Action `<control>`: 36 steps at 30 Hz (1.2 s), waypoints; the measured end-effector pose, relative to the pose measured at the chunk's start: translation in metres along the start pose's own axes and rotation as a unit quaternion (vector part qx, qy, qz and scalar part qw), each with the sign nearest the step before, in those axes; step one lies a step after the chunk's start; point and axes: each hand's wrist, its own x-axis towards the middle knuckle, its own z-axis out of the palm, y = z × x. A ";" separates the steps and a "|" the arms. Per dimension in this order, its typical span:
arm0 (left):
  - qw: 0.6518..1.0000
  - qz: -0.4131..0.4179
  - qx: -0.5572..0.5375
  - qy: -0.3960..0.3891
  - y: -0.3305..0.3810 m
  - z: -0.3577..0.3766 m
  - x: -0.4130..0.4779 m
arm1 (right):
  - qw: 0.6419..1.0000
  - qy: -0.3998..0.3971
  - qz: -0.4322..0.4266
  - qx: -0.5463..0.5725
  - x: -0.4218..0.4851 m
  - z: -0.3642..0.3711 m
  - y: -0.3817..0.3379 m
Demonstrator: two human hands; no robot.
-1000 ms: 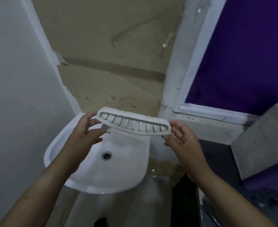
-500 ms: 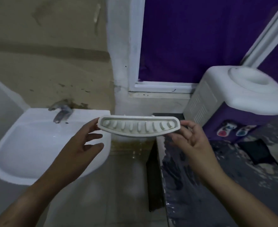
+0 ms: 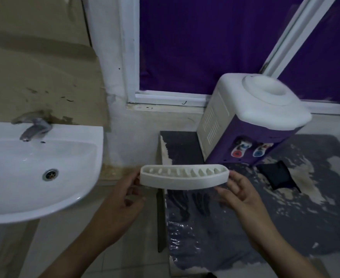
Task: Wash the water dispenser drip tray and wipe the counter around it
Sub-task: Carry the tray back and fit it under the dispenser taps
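Carried toward counter [image 3: 285,217], drip tray [image 3: 185,178] is pinched between left fingers [image 3: 133,177] and right fingers [image 3: 237,178].

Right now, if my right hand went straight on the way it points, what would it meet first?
The drip tray: your right hand holds its end. Beyond that, depth is unclear.

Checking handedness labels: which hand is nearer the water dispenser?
Right. The right hand holds the right end of the drip tray, just in front of the water dispenser; the left hand holds its left end, farther off toward the sink.
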 end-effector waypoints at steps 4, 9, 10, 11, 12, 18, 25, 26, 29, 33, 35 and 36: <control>1.000 0.013 0.014 0.002 0.017 0.064 0.016 | 0.999 0.008 0.028 -0.016 0.031 -0.059 0.026; 0.999 -0.011 0.037 0.019 0.035 0.167 0.045 | 0.997 -0.036 0.064 -0.029 0.084 -0.146 0.060; 0.999 -0.016 0.043 0.021 0.036 0.189 0.053 | 0.996 -0.045 0.071 -0.030 0.096 -0.162 0.065; 0.998 -0.018 0.054 0.021 0.037 0.211 0.062 | 0.995 -0.056 0.076 -0.031 0.108 -0.177 0.069; 0.997 -0.026 0.063 0.021 0.038 0.230 0.070 | 0.994 -0.063 0.073 -0.044 0.120 -0.192 0.076; 0.994 -0.093 0.058 -0.031 0.034 0.319 0.126 | 0.977 -0.101 0.091 -0.163 0.185 -0.256 0.105; 0.989 -0.131 0.065 -0.039 0.020 0.374 0.201 | 0.983 -0.082 0.111 -0.118 0.265 -0.264 0.140; 0.988 -0.137 0.057 -0.031 0.017 0.380 0.207 | 0.983 -0.086 0.124 -0.107 0.274 -0.264 0.146; 0.985 -0.167 0.030 0.013 0.001 0.396 0.218 | 0.966 -0.108 0.235 0.014 0.290 -0.266 0.165; 0.982 -0.180 0.024 0.051 -0.014 0.407 0.225 | 0.943 -0.135 0.278 0.122 0.298 -0.262 0.180; 0.983 -0.177 0.033 0.045 -0.017 0.408 0.226 | 0.947 -0.124 0.261 0.139 0.299 -0.258 0.182; 0.983 -0.175 0.036 0.037 -0.020 0.409 0.227 | 0.951 -0.114 0.252 0.139 0.300 -0.257 0.183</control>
